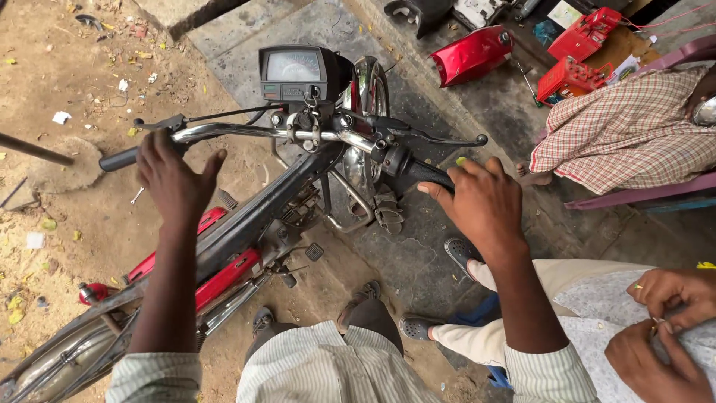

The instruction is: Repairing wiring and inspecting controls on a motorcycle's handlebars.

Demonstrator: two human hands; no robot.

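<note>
1. The person is standing over a stripped red motorcycle, which is leaning in front of them, with its handlebar running across between the two hands.
2. The left hand is hanging open, fingers spread, just at the left grip; it is not clasping it.
3. The right hand is closing around the right grip, with the brake lever lying just above it.
4. The speedometer is sitting above the middle of the handlebar, between both hands.
5. At the lower right, a seated person's two hands are pinching something small; I cannot tell what.
6. A red fuel tank is lying on the concrete, well apart.
</note>
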